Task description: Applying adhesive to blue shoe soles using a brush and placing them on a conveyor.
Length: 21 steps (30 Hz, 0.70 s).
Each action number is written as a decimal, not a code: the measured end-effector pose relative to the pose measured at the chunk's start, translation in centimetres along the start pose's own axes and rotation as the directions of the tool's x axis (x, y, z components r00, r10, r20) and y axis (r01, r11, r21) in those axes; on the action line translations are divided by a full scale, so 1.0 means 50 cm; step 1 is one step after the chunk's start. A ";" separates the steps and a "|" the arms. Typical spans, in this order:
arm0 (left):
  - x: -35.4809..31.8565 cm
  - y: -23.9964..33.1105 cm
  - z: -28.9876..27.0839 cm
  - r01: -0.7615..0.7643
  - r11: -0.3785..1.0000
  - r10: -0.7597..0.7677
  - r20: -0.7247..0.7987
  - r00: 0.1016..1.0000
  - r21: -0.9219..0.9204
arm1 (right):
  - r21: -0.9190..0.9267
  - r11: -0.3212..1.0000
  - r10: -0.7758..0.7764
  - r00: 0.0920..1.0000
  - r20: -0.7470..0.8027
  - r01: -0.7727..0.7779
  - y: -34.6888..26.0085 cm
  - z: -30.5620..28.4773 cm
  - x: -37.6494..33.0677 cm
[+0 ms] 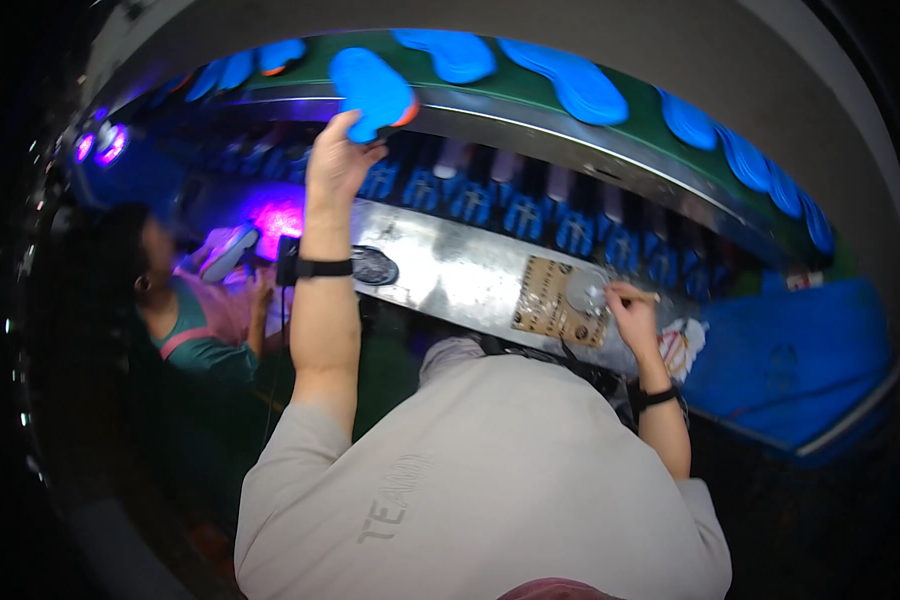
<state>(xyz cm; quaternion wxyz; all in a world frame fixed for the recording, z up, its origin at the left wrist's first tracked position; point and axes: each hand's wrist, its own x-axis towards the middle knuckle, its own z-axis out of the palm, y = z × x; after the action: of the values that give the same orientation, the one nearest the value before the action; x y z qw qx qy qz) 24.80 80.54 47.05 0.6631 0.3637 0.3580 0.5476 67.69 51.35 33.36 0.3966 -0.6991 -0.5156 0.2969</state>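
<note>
At the upper left, my left hand (pixel 338 165) is raised to the edge of a green conveyor belt. Its thumb and fingers pinch the lower end of a blue insole (pixel 370 85) with an orange patch on one side. My right hand (pixel 632 318) is closed around a thin, light wooden stick (pixel 646 296), which looks like a brush handle; its working end is too blurred to make out. Under that hand's fingertips is a pale round dish (pixel 585 292). The dish rests on a printed piece of brown cardboard (pixel 543 305) on the metal bench (pixel 450 265).
More blue insoles (pixel 580 85) lie along the green belt (pixel 642 128). Racked blue shoe-shaped pieces (pixel 525 215) line the bench's far side. At left, a co-worker (pixel 205 335) holds a shoe (pixel 230 252) near purple lamps (pixel 110 145). A crumpled white cloth (pixel 680 348) adjoins a blue panel (pixel 800 355).
</note>
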 end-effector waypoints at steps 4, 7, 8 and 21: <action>-0.109 -0.041 0.079 0.150 0.827 -0.070 0.166 0.984 -0.542 | -0.172 0.984 0.041 0.998 -0.046 -0.049 0.046 0.000 0.021; -0.119 -0.070 0.074 0.309 0.711 -0.056 0.387 0.920 -0.631 | -0.236 0.970 0.052 0.998 -0.047 -0.062 0.057 0.008 0.022; -0.121 -0.077 0.070 0.375 0.634 -0.018 0.472 0.881 -0.676 | -0.247 0.967 0.046 0.998 -0.046 -0.056 0.055 0.014 0.024; -0.353 -0.155 0.134 0.170 0.975 -0.106 0.373 0.922 -0.142 | -0.137 0.988 0.057 0.996 -0.075 -0.066 0.065 -0.002 0.005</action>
<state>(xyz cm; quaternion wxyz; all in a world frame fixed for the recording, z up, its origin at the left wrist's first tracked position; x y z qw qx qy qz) 31.72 61.49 44.80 0.7835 0.3740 0.2057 0.4516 69.43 51.05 30.60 0.3554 -0.7508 -0.4989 0.2472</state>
